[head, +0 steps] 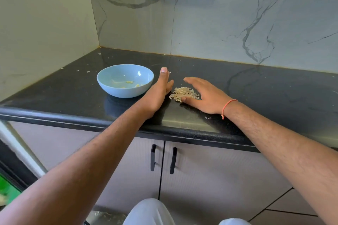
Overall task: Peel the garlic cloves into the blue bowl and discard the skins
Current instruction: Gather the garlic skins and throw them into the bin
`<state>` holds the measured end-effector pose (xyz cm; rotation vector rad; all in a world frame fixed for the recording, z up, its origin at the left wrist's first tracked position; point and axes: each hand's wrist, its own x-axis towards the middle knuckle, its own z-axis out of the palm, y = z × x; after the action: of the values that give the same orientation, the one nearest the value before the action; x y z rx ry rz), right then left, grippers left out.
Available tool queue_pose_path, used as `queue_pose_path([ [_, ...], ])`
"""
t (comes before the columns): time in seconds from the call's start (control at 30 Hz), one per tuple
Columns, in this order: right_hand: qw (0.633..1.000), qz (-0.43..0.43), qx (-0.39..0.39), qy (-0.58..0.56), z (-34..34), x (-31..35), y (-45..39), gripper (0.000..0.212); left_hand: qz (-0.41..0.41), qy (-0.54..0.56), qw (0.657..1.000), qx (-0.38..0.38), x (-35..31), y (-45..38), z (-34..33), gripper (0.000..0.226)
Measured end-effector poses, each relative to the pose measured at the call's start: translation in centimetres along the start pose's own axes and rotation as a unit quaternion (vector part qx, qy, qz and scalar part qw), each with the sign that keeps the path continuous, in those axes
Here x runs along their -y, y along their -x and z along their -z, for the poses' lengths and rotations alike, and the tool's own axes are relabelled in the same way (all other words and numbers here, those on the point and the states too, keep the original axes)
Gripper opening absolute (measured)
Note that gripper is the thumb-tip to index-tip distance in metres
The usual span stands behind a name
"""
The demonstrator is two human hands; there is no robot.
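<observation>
A heap of papery garlic skins (183, 94) is gathered on the black counter (256, 86), just to the right of the blue bowl (125, 80). The heap is flanked by both hands. The left hand (159, 93) is set on edge beside the bowl, fingers straight and held together, so that a wall is formed against which the skins can be swept. The right hand (206, 95) is laid flat and relaxed over the far side of the heap, its thumb touching the skins; nothing is gripped by either hand. A thin orange thread (227, 107) is worn on the right wrist.

Inside the bowl only a few pale bits are seen, too small to be named with certainty. Loose flakes are scattered across the counter towards the marble wall. From this arrangement the peeling appears finished, and the collecting of skins for discarding is judged to be the step in hand.
</observation>
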<state>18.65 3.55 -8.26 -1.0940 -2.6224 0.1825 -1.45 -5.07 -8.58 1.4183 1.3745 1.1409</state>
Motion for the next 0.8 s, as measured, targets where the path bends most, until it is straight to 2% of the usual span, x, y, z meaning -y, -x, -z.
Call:
queue_pose_path([
  [0.1, 1.000, 0.000, -0.018, -0.015, 0.2, 0.4, -1.1, 0.083, -0.014, 0.014, 0.999, -0.035, 0.6, -0.5, 0.2, 0.087],
  [0.2, 0.994, 0.077, -0.058, -0.047, 0.7, 1.5, -2.1, 0.047, -0.019, 0.023, 0.997, -0.072, 0.9, -0.8, 0.5, 0.106],
  [0.27, 0.990, 0.134, -0.050, 0.005, 1.1, 2.6, -2.9, 0.029, -0.021, 0.035, 0.995, -0.090, 0.9, -1.1, 0.6, 0.110],
  [0.33, 0.984, 0.154, -0.002, 0.086, 1.5, 3.6, -3.5, 0.026, -0.024, 0.042, 0.994, -0.097, 0.9, -1.2, 0.5, 0.112],
  [0.43, 0.976, 0.136, 0.061, 0.158, 2.0, 4.2, -4.4, 0.028, -0.032, 0.045, 0.994, -0.098, 1.0, -1.2, 0.5, 0.110],
  [0.7, 0.985, 0.099, 0.066, 0.126, 2.2, 4.1, -5.8, 0.016, -0.028, 0.041, 0.994, -0.092, 1.3, -1.5, 0.6, 0.099],
  [0.8, 0.990, 0.091, 0.063, 0.085, 2.9, 3.7, -6.0, 0.020, -0.028, 0.036, 0.995, -0.092, 1.4, -1.6, 0.6, 0.092],
])
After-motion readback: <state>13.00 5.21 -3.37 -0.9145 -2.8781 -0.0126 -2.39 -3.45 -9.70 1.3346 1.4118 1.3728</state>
